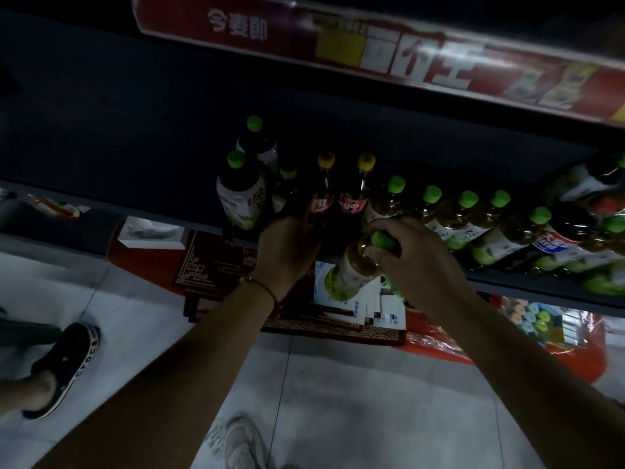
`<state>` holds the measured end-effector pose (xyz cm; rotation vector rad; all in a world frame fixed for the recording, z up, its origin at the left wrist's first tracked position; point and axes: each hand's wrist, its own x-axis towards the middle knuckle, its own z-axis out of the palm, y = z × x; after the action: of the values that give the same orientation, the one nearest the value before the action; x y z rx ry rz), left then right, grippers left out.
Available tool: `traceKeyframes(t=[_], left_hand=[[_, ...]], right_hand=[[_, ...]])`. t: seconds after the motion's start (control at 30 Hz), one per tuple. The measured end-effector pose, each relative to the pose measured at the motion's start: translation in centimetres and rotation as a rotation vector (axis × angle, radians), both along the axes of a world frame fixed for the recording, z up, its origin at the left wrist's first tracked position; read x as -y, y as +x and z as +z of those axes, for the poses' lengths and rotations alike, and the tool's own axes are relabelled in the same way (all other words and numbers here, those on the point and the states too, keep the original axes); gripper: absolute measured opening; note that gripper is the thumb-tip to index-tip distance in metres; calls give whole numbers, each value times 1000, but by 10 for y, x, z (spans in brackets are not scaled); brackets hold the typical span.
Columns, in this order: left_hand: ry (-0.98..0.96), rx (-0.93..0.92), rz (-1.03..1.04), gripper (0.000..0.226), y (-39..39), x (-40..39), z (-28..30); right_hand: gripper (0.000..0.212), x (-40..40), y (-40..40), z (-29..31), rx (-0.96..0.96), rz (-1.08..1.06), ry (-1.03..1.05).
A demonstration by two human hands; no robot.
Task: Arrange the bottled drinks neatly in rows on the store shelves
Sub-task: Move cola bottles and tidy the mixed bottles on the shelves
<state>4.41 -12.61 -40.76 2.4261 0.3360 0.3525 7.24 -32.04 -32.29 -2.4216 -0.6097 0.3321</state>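
Gripping a tilted green-capped bottle [351, 269] cap-up, right hand [406, 255]; left hand [287, 245] clasps a cola bottle [319, 198].

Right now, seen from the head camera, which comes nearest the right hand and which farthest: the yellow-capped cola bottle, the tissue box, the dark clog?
1. Yellow-capped cola bottle, on the shelf just left of the right hand.
2. Tissue box, lower left.
3. Dark clog, on the floor, far left.

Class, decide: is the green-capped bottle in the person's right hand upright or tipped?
Tipped. The bottle leans, cap toward the shelf, base toward the floor, held by the right hand off the shelf.
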Motion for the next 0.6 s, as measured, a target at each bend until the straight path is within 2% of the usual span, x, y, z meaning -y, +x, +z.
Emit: traceKeyframes(t=[0.03,0.07,0.13,0.2,0.27,0.4,0.6], left_hand=[[-30,4,-54,43,-15,4,10],[-109,0,-115,45,-33,10,17],[-355,-34,-239,63,-66,20,40],[-476,-77,-315,74,-82,28,69],[-515,-64,-365,80,-95,35,100],[-442,67,-349,74,-108,27,174],[-615,175,-335,62,-96,-15,283]], right_hand=[[30,1,-5,10,-6,7,34],[30,2,-10,21,-12,15,63],[30,3,-19,45,-31,37,107],[31,1,-29,76,-64,62,147],[30,-1,-36,109,-72,91,182],[32,-15,-51,183,-84,120,300],[46,-49,-63,270,-21,98,407]])
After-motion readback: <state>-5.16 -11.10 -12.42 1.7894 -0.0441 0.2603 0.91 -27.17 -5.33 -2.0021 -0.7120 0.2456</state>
